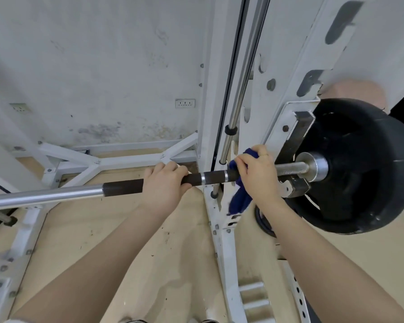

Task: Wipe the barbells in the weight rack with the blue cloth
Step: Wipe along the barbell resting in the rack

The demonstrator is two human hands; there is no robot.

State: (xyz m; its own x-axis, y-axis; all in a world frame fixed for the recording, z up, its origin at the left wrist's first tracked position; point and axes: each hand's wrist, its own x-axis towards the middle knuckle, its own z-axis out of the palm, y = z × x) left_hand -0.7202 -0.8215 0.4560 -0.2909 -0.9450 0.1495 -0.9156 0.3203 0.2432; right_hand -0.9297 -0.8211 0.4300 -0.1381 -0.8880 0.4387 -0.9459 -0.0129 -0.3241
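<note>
A barbell (56, 194) runs across the view from lower left to right, chrome at the left and dark knurled in the middle. It rests in the white weight rack (222, 229). My left hand (165, 183) is wrapped around the dark grip. Just to the right, my right hand (257, 173) presses the blue cloth (239, 201) around the bar beside the rack upright. The cloth's loose end hangs below the bar. A black weight plate (364, 183) sits on the bar's right sleeve.
A chrome guide rod (243, 78) rises along the white upright behind the cloth. White base struts (126, 157) cross the beige floor by the stained wall, which has a socket strip (185, 103). Another plate lies on the floor under the loaded one.
</note>
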